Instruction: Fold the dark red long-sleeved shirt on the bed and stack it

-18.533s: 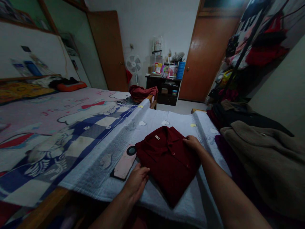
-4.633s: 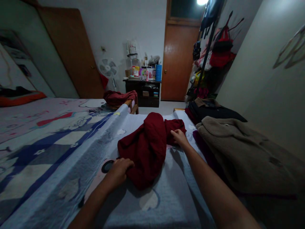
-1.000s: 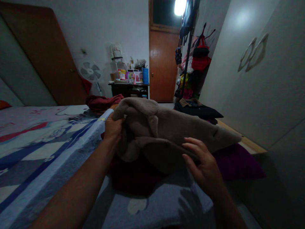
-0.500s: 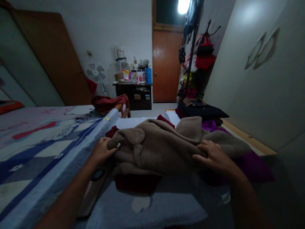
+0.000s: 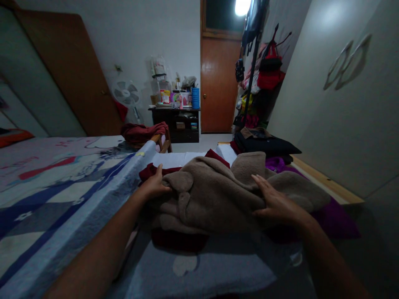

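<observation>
A brown-grey fleecy garment (image 5: 215, 195) lies bunched across the light-blue bedding (image 5: 227, 265), on top of a dark red cloth (image 5: 179, 241). My left hand (image 5: 154, 182) rests against its left end, fingers apart with the thumb raised; part of the hand is hidden behind the fabric edge. On the right side, my right hand (image 5: 274, 199) lies on the garment with its fingers stretched and the thumb spread away. A purple cloth (image 5: 335, 216) shows under the garment's right end. Left of the garment, a pale flat object (image 5: 127, 251) is mostly covered by my left forearm.
A patterned bed (image 5: 62, 187) spreads along the left, with a red garment (image 5: 145, 133) at its far end. Dark folded clothes (image 5: 264, 143) lie beyond the purple cloth. A large cabinet (image 5: 336, 124) stands close on the right, above a wooden ledge (image 5: 330, 182).
My left hand has let go of the garment's left edge and moved right and inward. My right hand's fingers have straightened and loosened from the fabric. The garment has barely shifted.
</observation>
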Tool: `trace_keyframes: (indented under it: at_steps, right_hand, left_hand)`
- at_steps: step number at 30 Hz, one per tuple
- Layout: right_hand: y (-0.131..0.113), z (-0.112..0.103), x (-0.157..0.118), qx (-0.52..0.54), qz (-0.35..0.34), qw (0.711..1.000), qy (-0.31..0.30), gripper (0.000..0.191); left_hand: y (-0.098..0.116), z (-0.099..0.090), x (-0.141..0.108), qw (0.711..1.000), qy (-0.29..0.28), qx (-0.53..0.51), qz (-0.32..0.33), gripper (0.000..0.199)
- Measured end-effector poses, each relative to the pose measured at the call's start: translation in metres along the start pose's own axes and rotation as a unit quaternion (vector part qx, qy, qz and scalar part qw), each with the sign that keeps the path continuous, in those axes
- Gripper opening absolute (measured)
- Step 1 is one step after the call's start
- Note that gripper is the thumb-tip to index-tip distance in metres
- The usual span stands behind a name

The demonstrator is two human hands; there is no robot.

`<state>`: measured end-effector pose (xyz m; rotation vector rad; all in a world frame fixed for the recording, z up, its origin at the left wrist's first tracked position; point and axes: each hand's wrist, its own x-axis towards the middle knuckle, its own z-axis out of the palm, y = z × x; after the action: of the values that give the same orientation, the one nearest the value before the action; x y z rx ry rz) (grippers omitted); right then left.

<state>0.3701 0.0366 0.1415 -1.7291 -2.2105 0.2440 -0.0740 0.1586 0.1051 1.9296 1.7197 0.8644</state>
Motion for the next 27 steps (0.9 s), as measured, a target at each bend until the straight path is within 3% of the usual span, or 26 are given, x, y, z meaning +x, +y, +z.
trace_keyframes:
  at_steps: [2, 5, 7, 9, 12, 15, 18, 20, 23, 27]
  right_hand:
    - [-0.002, 0.002, 0.011, -0.015, -0.014, 0.999, -0.037, 0.098]
    - [-0.007, 0.003, 0.027, -0.044, -0.055, 0.994, -0.089, 0.063]
    - [-0.012, 0.0, 0.036, -0.075, -0.064, 0.991, -0.088, 0.038]
    - [-0.02, -0.007, 0.046, -0.112, -0.051, 0.992, -0.039, 0.025]
    - [-0.036, -0.021, 0.065, -0.153, -0.027, 0.984, 0.086, 0.023]
    - [-0.053, -0.034, 0.093, -0.147, -0.01, 0.966, 0.212, 0.023]
    - [-0.067, -0.043, 0.128, -0.086, 0.004, 0.937, 0.338, 0.021]
    - [-0.074, -0.046, 0.153, -0.025, 0.012, 0.914, 0.405, 0.02]
    - [-0.079, -0.04, 0.182, 0.054, 0.015, 0.886, 0.46, 0.022]
    - [-0.072, -0.008, 0.192, 0.115, -0.015, 0.892, 0.437, 0.023]
  left_hand:
    - [-0.003, 0.002, 0.001, 0.996, -0.041, -0.082, -0.018, 0.077]
    - [0.001, 0.003, -0.004, 0.98, -0.108, -0.168, -0.003, 0.043]
    - [0.005, 0.001, -0.006, 0.978, -0.079, -0.195, 0.007, 0.037]
    - [0.007, -0.005, -0.006, 0.98, -0.004, -0.197, 0.012, 0.038]
    - [0.011, -0.019, -0.002, 0.978, 0.128, -0.161, 0.03, 0.039]
    - [0.018, -0.037, 0.0, 0.957, 0.265, -0.106, 0.041, 0.031]
    - [0.024, -0.048, -0.004, 0.93, 0.357, -0.073, 0.052, 0.032]
    - [0.025, -0.05, -0.01, 0.919, 0.384, -0.061, 0.065, 0.032]
    - [0.02, -0.046, -0.026, 0.925, 0.371, -0.038, 0.069, 0.026]
    - [0.004, -0.043, -0.058, 0.945, 0.323, 0.019, 0.052, 0.019]
